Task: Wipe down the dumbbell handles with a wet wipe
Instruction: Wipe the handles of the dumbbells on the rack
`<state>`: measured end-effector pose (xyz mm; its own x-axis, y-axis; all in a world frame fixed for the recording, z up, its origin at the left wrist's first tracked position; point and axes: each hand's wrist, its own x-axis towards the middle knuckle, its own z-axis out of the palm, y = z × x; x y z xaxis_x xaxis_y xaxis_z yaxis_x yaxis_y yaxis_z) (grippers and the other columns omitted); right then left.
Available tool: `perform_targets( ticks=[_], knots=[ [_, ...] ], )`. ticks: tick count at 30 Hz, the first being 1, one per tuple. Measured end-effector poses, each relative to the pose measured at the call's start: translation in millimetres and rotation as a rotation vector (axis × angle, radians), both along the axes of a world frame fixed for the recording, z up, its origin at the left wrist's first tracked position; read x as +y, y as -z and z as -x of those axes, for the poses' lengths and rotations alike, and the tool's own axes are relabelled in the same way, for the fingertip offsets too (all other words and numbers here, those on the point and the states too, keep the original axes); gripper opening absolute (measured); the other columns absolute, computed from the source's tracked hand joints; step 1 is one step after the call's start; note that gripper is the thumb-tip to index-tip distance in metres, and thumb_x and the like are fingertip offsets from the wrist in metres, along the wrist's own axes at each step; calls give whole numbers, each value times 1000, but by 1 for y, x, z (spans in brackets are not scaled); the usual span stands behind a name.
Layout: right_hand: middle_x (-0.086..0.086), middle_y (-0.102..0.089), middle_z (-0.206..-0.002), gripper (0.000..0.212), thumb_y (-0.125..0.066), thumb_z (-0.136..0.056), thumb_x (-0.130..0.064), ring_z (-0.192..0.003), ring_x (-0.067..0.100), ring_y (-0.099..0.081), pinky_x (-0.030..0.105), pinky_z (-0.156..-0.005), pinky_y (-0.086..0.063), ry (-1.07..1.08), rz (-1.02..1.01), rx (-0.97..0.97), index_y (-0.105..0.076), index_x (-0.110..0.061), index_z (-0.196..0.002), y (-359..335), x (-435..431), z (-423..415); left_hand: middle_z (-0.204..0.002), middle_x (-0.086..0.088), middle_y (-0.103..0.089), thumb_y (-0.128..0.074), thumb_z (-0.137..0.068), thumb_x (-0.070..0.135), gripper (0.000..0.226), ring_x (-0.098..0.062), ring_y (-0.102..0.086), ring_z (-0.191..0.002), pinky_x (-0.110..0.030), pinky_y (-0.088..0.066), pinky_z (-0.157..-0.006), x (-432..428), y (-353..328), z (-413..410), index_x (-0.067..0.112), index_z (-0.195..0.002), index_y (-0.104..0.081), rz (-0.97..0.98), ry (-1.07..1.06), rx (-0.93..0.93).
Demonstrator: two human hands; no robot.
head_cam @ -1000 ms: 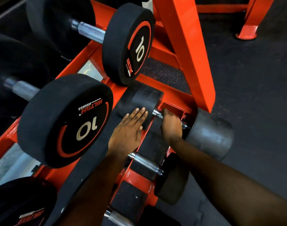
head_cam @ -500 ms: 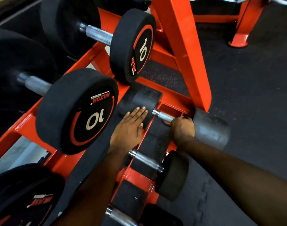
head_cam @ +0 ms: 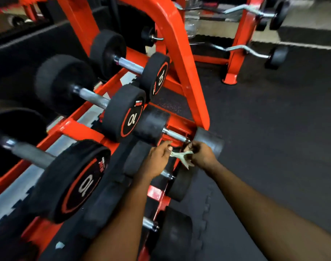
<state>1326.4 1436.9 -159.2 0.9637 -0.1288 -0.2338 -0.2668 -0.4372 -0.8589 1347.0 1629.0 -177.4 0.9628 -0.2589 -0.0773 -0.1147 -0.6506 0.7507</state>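
Pinching one end of wipe (head_cam: 181,155) with left hand (head_cam: 158,159), thumb and forefinger closed on it. Clutching other end in right hand (head_cam: 202,157), fingers curled round it. Wipe pale, twisted, taut between hands, just at 6 o'clock of bare handle (head_cam: 175,135). Orange rack (head_cam: 181,59): upper tier carrying three dumbbells (head_cam: 127,113) marked 10, running toward 10 o'clock. Lower tier carrying smaller plain ones, including handle's own. Black floor (head_cam: 273,129) at 3 o'clock.

wet wipe (head_cam: 181,153) pinched between left hand (head_cam: 158,159) and right hand (head_cam: 202,155), near dumbbell handle (head_cam: 175,135), orange rack (head_cam: 179,53)
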Motion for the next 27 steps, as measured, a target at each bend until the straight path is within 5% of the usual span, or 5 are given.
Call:
perform_targets(
  ticks=[6, 13, 17, 21, 27],
  knots=[
    [5, -58, -62, 27, -64, -76, 11, -47, 10, -51, 21, -45, -40, -42, -113, -22, -55, -15, -74, -59, -9, 44, -77, 5, -66, -69, -94, 25, 5, -26, -66, -89, -26, -44, -73, -22, -69, 30, 21, -96, -70, 6, 46, 19],
    [3, -66, -72, 14, -66, -83, 0, -62, 12, -57, 20, -54, -46, -76, -228, 8, -66, -14, -81, -70, -51, 45, -96, 4, -69, -68, -84, -5, 23, -9, -59, -86, -4, -36, -73, -72, -111, 29, 12, -99, -69, -51, 154, -148],
    [1, -65, -67, 8, -74, -83, -7, -61, 9, -55, 23, -59, -45, -90, -260, -65, -69, -9, -77, -75, -76, 17, -80, 14, -61, -59, -84, -8, 34, 7, -53, -69, -11, -42, -71, -99, -128, 11, 20, -103, -64, -65, 77, -145],
    [-4, -58, -55, 31, -67, -82, 2, -53, 10, -50, 24, -54, -41, -163, -308, -60, -60, -19, -60, -107, -87, -22, -85, 1, -65, -56, -82, -7, 50, -18, -63, -73, -36, -55, -74, -104, -156, -12, 34, -111, -55, -93, -61, -146],
    [1, -48, -51, 36, -56, -81, 9, -49, 15, -41, 25, -48, -33, -214, -302, 23, -48, -16, -57, -202, -57, -48, -89, 4, -60, -64, -85, -5, 64, -14, -63, -74, -31, -55, -79, -80, -260, -5, 22, -140, -45, -60, -218, -30]
  ],
)
